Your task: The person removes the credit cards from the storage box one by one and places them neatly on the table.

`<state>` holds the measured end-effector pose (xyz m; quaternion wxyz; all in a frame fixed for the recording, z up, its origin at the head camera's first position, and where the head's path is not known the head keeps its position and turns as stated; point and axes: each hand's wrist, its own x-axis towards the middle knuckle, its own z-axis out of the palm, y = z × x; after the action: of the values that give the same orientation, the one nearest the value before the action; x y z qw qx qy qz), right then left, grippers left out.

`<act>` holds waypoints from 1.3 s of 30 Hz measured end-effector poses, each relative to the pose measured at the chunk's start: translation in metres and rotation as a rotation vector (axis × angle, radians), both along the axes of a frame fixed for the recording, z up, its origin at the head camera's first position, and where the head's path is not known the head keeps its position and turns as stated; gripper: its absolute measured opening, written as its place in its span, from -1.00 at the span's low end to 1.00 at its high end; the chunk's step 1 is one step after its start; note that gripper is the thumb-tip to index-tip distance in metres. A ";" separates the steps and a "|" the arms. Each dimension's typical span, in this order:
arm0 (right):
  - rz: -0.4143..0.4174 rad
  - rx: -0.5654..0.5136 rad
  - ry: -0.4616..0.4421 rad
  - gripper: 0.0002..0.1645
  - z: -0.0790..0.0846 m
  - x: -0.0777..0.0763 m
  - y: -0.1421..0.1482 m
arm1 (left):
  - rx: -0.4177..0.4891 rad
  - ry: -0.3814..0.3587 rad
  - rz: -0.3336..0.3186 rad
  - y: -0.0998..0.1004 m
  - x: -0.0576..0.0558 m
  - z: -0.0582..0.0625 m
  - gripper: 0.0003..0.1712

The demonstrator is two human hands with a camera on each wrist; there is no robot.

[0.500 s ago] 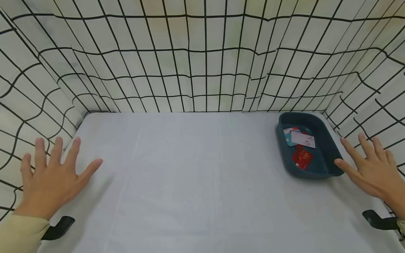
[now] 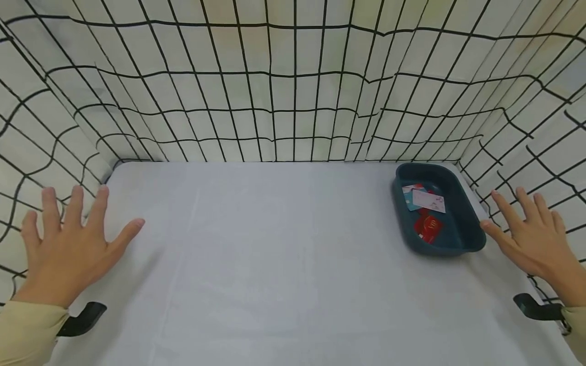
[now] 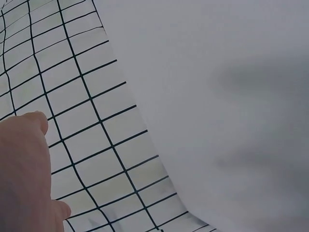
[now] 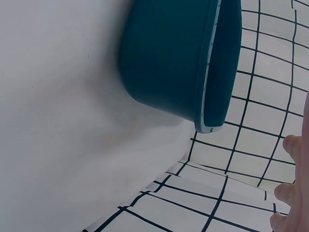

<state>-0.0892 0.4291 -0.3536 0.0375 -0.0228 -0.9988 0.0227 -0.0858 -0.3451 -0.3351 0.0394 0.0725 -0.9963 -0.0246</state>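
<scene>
Two hands (image 2: 68, 249) (image 2: 537, 241), two sleeves (image 2: 27, 330) (image 2: 577, 330), two wrist pieces (image 2: 83, 320) (image 2: 537, 308). One table (image 2: 274, 254), one tub (image 2: 462, 218); several cards (image 2: 428, 201) inside, exact count unclear.

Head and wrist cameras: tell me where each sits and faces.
Head: worn on the head, facing forward and down at the white tabletop and teal tub; left grip, right grip, sleeves show.
Left wrist: worn there, facing the tabletop and black-gridded backdrop; part of the left grip shows.
Right wrist: worn there, facing the tub's side; right grip partly shows.
Head and right wrist views share the tub.
</scene>
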 end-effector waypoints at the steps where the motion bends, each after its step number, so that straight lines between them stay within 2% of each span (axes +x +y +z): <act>1: 0.002 -0.004 0.002 0.05 -0.001 -0.001 0.000 | 0.003 0.001 -0.002 0.000 -0.001 0.001 0.22; 9: -0.006 -0.022 -0.001 0.07 -0.005 -0.010 0.002 | 0.029 0.012 -0.006 0.010 -0.015 0.008 0.22; 19: -0.034 -0.044 0.024 0.11 -0.011 -0.019 0.010 | 0.079 0.047 -0.067 0.033 -0.035 0.007 0.19; 24: -0.050 -0.062 0.052 0.17 -0.011 -0.022 0.012 | 0.098 0.051 -0.104 0.051 -0.045 0.003 0.19; 31: -0.063 -0.067 0.093 0.21 -0.010 -0.028 0.017 | 0.147 0.127 -0.156 0.078 -0.058 -0.002 0.14; 39: -0.060 -0.078 0.084 0.16 -0.015 -0.042 0.016 | 0.155 0.118 -0.199 0.103 -0.073 -0.009 0.15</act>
<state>-0.1313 0.4455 -0.3687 0.0793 -0.0532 -0.9935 0.0615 -0.1588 -0.2422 -0.3436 0.0895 -0.0256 -0.9896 -0.1093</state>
